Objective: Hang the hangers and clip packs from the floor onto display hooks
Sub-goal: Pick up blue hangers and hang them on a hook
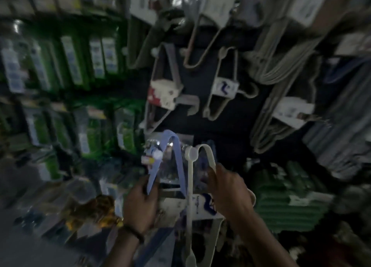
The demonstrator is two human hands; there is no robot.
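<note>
Though blurred, apparently hangers (pixel 189 176) in hands (pixel 140 204) (pixel 228 194)

Pretty dim in here, and my view's all smeared. Dead ahead of me is a dark backboard (pixel 226 134). Left of it, racks of green packets (pixel 74 66) run top to bottom. Right of it hangs some grey ribbed stuff (pixel 341 130), and below-right of it sit green ribbed goods (pixel 291 202), too blurry to name. Grey floor (pixel 30 246) shows below-left of it.
</note>
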